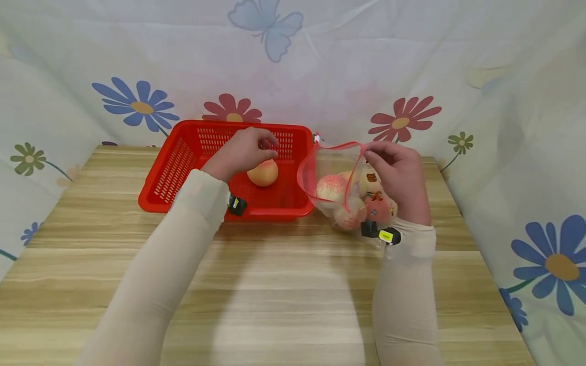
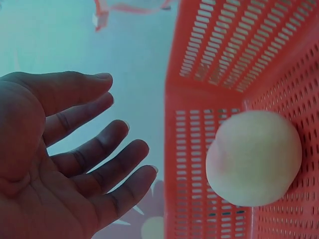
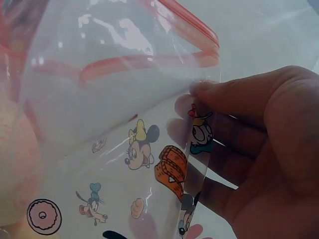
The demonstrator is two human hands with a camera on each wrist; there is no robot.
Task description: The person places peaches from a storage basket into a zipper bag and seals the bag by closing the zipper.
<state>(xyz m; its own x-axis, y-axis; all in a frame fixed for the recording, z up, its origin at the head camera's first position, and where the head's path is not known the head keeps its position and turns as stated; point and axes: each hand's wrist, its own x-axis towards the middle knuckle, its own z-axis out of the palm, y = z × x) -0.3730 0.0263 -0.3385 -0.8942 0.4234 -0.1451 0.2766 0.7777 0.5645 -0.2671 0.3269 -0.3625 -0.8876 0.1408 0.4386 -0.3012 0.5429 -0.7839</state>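
A single peach lies in the red plastic basket. Over the basket is my left hand, its fingers loosely bent and holding nothing; in the left wrist view the hand is apart from the peach. To the right, my right hand pinches the edge of a clear zip bag with a red rim. The bag's mouth gapes toward the basket, and several peaches are inside. Cartoon figures are printed on the bag in the right wrist view.
Basket and bag stand side by side on a wood-grain table. Behind the table hangs a pale cloth with printed flowers and a butterfly. The bag's white zip slider is close to the basket's back right corner.
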